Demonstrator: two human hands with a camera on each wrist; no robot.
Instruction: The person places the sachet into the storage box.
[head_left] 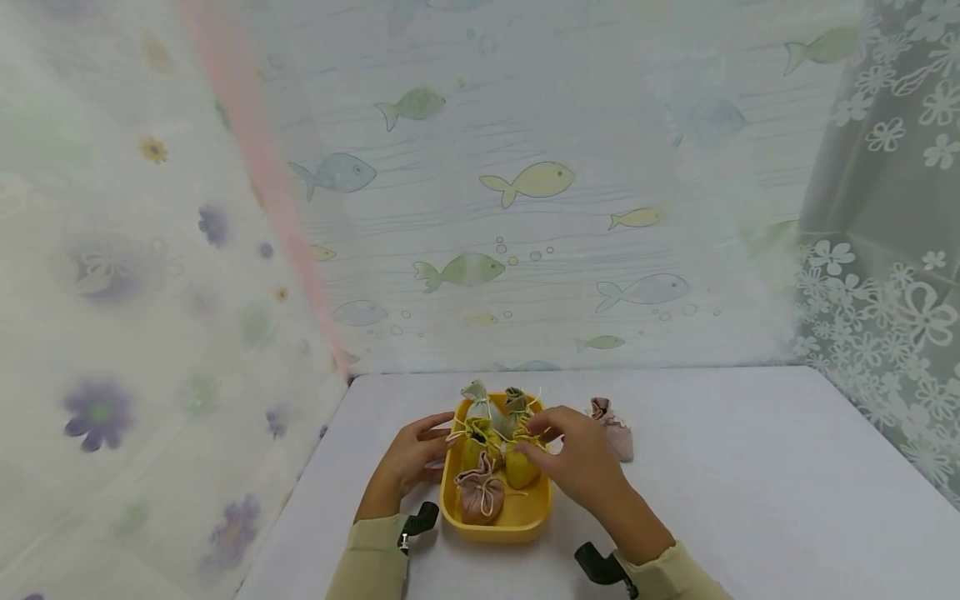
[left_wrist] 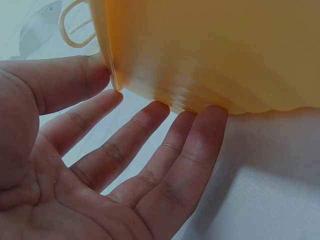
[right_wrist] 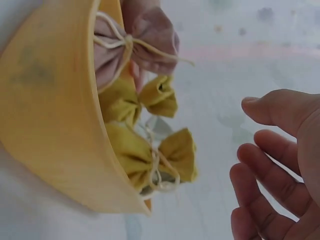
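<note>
A yellow plastic tub [head_left: 497, 534] stands on the table with several small drawstring cloth pouches in it. In front lies a pink pouch [head_left: 478, 498]. Behind it sit two yellow ones, the left yellow pouch [head_left: 472, 454] and the right yellow pouch [head_left: 522, 471]. At the far end are a pale grey pouch [head_left: 483, 410] and an olive pouch [head_left: 514, 415]. My left hand [head_left: 408, 458] touches the tub's left side with extended fingertips, as the left wrist view shows. Above the tub's right edge, my right hand [head_left: 583, 458] holds nothing, its fingers spread and relaxed near the yellow pouches.
Another pink pouch [head_left: 618, 439] lies on the white tabletop [head_left: 750, 483], right of the tub and just beyond my right hand. A fish-print curtain [head_left: 540, 292] hangs along the table's back edge. A flowered curtain [head_left: 150, 333] hangs at the left.
</note>
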